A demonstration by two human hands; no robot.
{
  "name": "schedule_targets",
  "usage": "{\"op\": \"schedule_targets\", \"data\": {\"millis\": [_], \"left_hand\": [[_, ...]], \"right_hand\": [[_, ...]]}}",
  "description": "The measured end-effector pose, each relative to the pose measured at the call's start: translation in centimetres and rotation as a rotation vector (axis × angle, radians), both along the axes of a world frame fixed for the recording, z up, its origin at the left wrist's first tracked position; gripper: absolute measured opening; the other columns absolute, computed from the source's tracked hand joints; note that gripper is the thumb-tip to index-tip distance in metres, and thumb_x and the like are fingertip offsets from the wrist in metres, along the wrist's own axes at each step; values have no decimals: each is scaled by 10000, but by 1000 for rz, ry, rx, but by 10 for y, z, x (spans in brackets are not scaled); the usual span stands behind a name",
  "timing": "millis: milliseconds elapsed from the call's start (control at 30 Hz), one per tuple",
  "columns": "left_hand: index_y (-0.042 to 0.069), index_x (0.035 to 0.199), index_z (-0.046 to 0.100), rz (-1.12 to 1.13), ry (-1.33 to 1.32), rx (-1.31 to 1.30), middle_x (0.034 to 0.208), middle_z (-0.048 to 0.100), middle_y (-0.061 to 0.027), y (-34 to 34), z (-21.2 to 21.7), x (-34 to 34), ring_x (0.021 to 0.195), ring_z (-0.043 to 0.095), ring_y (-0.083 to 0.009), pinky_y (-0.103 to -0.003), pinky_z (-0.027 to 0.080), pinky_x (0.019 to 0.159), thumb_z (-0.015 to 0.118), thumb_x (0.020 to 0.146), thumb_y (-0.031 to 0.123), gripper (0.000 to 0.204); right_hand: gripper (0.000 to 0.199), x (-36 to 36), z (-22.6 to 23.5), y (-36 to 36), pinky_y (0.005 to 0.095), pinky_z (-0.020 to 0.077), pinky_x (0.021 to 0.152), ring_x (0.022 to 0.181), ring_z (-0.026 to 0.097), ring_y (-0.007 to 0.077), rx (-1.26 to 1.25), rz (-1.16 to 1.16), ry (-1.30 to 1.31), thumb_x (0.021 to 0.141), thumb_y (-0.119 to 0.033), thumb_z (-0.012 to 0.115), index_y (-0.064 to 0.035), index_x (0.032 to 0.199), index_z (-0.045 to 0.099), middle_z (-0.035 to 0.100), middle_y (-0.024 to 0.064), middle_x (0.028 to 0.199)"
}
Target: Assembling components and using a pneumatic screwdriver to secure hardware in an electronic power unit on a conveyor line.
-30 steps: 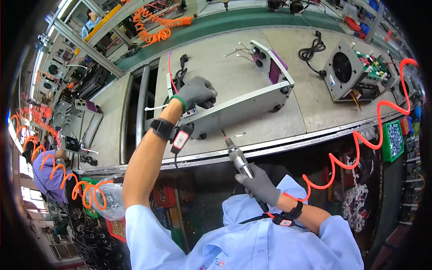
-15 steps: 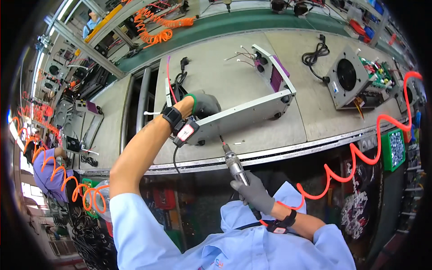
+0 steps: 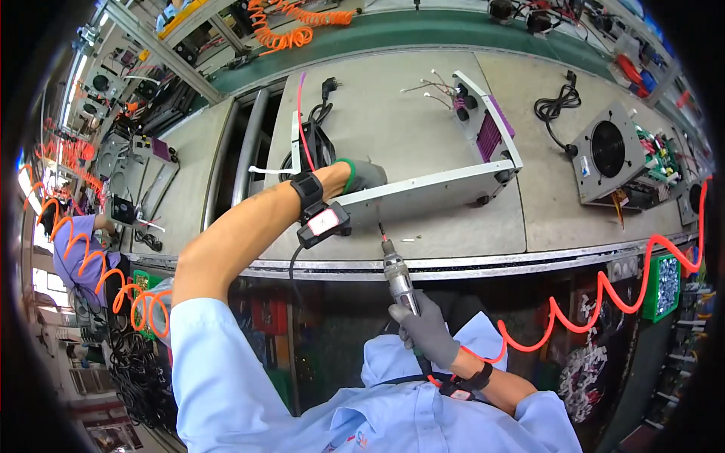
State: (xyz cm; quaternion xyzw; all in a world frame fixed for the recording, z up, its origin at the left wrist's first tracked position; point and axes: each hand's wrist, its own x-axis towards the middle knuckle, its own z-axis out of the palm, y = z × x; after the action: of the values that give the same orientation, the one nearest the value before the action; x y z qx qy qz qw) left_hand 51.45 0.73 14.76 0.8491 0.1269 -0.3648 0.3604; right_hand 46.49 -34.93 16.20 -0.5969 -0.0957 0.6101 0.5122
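A grey metal chassis (image 3: 445, 190) stands on the bench, its long side panel facing me. My left hand (image 3: 368, 175), in a dark grey glove with a green cuff, reaches over that panel near its left end; its fingers are hidden behind the metal. Wrapped in a grey glove, my right hand (image 3: 429, 328) grips a silver air screwdriver (image 3: 399, 273) from below. The driver's bit points up at the outer face of the panel, its tip at or very close to the surface. A purple vented part (image 3: 495, 132) sits at the chassis's right end.
A coiled black power cord (image 3: 321, 143) lies by the chassis's left end. To the right stands a grey unit with a round black fan (image 3: 606, 149). A red coiled air hose (image 3: 563, 323) hangs at the right, near a green tray of small parts (image 3: 664, 287).
The whole scene sits further right in the picture, as the view has shifted. Both hands and the screwdriver keep nearly the same place against the chassis.
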Motion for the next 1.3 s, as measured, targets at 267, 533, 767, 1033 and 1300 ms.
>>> {"op": "schedule_targets", "data": {"millis": [267,533,767,1033,1300], "left_hand": [[-46,704,627,-4,-154,-89,599,456,-20,1,6,-7,544,387,-137,-373,331,480,659,683,153,203],[-34,650,591,90,-166,-62,586,439,14,11,-12,-11,511,333,-148,-371,283,463,667,665,146,196],[-6,742,659,9,-101,60,622,547,-41,1,6,-6,525,419,-160,-376,346,481,677,680,164,182],[-39,725,655,-107,-174,71,570,461,-37,0,9,-4,503,350,-156,-394,314,460,666,684,176,219],[-29,769,695,-118,-71,207,597,525,-87,-6,4,7,522,404,-193,-404,358,491,657,711,185,226]], "right_hand": [[345,-1,0,0,251,451,431,527,544,74,12,7,26,895,-306,677,-49,1081,541,546,25,727],[342,-5,3,1,250,426,424,475,523,91,16,-1,-12,916,-276,649,-28,1119,528,548,34,643],[381,-3,0,0,254,451,427,518,541,78,7,11,15,898,-293,674,-28,1134,536,549,29,730],[354,-4,2,1,249,423,419,472,522,90,17,-7,-3,915,-275,649,-25,1135,529,552,31,641],[364,-2,0,2,251,430,426,479,530,90,-8,6,-13,914,-312,651,-35,1117,531,550,27,640]]}}
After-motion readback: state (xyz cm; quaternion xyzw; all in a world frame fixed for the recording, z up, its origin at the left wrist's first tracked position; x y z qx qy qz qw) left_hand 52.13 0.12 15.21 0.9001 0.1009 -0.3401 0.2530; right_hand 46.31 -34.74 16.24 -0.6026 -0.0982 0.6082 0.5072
